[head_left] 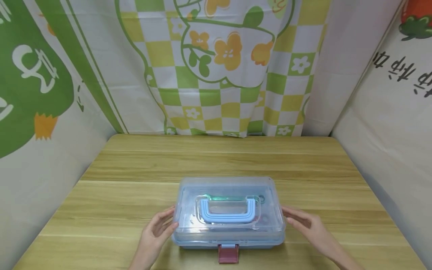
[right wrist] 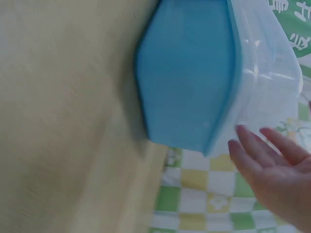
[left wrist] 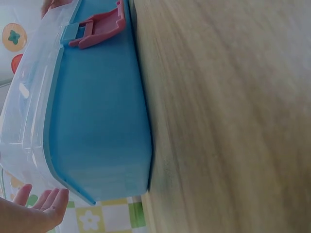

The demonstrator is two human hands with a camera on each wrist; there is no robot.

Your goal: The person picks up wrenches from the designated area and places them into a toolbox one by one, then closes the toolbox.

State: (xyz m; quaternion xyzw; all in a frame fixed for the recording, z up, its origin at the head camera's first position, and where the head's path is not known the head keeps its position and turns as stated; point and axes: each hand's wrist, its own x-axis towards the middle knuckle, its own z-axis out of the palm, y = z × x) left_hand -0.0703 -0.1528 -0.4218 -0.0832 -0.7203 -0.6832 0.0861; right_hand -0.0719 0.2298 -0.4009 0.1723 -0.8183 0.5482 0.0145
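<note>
A plastic storage box (head_left: pixel 229 236) with a blue base and a clear lid (head_left: pixel 189 210) stands on the table. Its light blue carrying handle (head_left: pixel 227 217) lies folded down on the lid. At the front, a pink latch (head_left: pixel 228 254) hangs loose, swung outward in the left wrist view. My left hand (head_left: pixel 153 234) is at the box's left end, fingertips right at the lid's side. On the opposite end, my right hand (head_left: pixel 312 228) has its fingers extended beside the lid. Through the lid shows a green item (head_left: pixel 224 198), blurred by the plastic.
The wooden table (head_left: pixel 135 161) reaches back to a checked, flower-printed curtain (head_left: pixel 209 101). Printed cloth walls stand on the left (head_left: pixel 91 101) and right (head_left: pixel 381 131).
</note>
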